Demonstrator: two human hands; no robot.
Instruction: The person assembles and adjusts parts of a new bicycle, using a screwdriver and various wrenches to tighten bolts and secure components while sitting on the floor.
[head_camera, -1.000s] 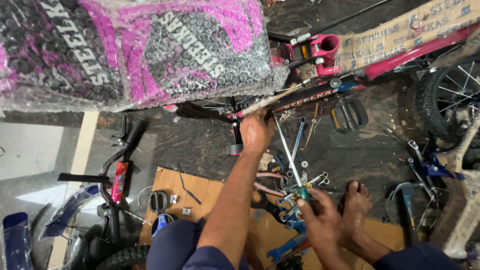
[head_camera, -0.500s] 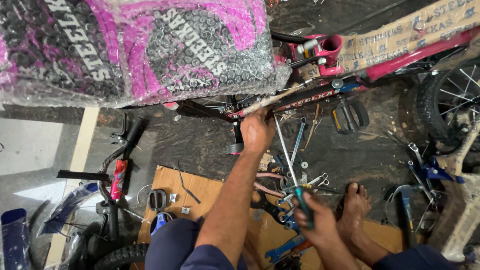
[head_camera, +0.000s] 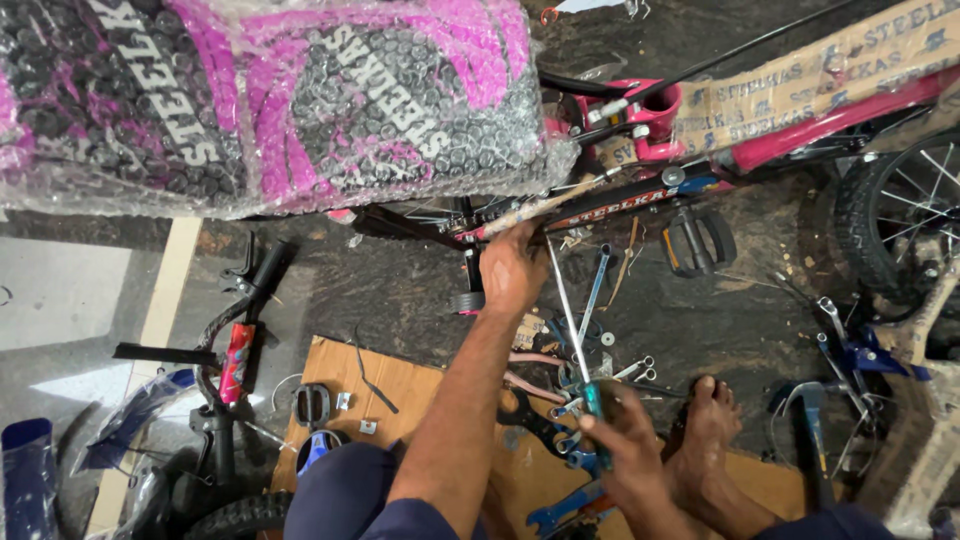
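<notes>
Above right hand (head_camera: 625, 445), apparently, screwdriver (head_camera: 572, 320).

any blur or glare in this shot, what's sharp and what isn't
Head view: the right hand and the screwdriver handle it holds are motion-smeared; the left hand on the pink bike frame is sharp; the bubble wrap shows white glare; the frame edges look wide-angle stretched.

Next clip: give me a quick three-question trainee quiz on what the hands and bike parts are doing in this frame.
1. True or false: the left hand grips the pink bicycle frame.
2. What does the right hand hold? A) long screwdriver B) hammer C) tyre pump
3. What lies under the scattered spanners?

Key:
1. True; it grips the frame's lower tube.
2. A
3. A cardboard sheet on the dark floor.
</notes>
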